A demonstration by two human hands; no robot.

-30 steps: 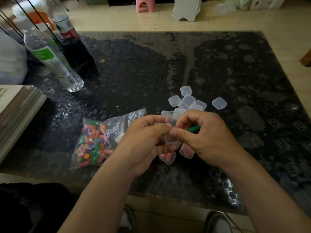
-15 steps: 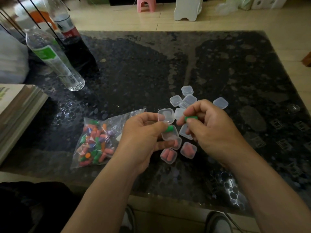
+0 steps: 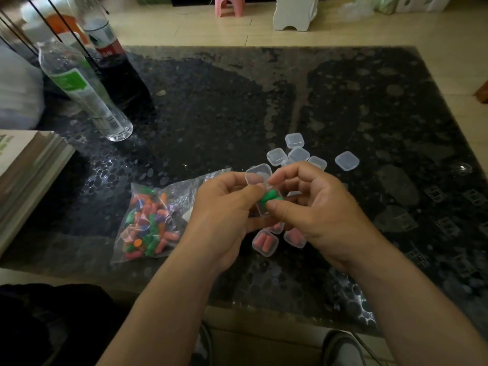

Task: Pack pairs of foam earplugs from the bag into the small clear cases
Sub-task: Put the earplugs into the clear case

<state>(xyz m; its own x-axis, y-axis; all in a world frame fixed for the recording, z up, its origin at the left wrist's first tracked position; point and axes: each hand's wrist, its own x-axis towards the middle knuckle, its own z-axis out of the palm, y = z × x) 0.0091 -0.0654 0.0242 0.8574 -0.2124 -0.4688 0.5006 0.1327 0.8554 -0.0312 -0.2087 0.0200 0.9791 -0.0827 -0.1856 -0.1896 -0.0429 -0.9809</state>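
My left hand (image 3: 224, 215) holds a small clear case (image 3: 260, 178) with its lid flipped up. Green earplugs (image 3: 270, 197) lie in the case's base, and my right hand (image 3: 317, 210) pinches them with thumb and forefinger. A clear bag (image 3: 150, 223) of several coloured earplugs lies on the table to the left of my hands. Under my hands sit closed cases with pink earplugs (image 3: 264, 242). Several empty clear cases (image 3: 298, 154) lie just beyond my hands, one (image 3: 347, 160) apart to the right.
The dark patterned glass table (image 3: 369, 114) carries a clear water bottle (image 3: 84, 91) and a dark cola bottle (image 3: 118, 67) at the far left. A stack of books (image 3: 29, 175) lies at the left edge. My shoes (image 3: 343, 350) show below the near table edge.
The case was opened between my hands and raised slightly. My right hand brought the second green earplug down into the case's base beside the first.
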